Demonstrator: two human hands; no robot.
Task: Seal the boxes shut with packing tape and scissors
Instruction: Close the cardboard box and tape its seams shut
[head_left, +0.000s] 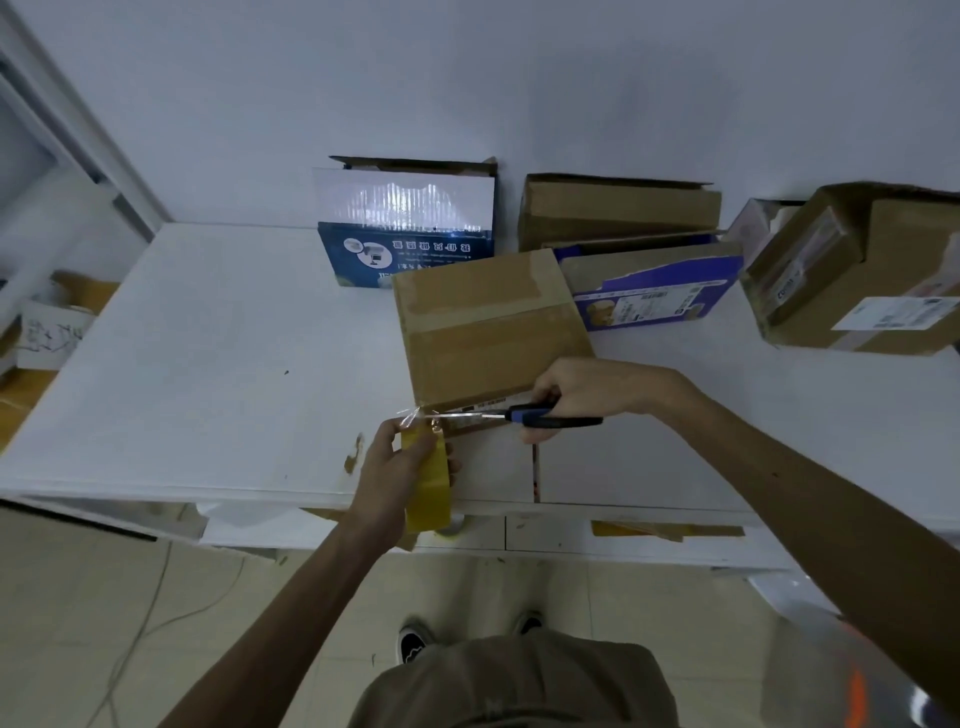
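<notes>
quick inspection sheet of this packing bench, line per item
surface: white table, scuffed at the near edge
job's things: brown box taped on top; tape roll; scissors at the stretched tape
clutter: blue box, opened cartons by the wall
grippers: left hand has its grip on the roll, right hand on the scissors
cables: white cable on the floor
surroundings: white wall, tiled floor

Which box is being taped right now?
The plain brown box nearest the table edge, flaps closed under tape; scissors cut at its corner. The others sit behind.
</notes>
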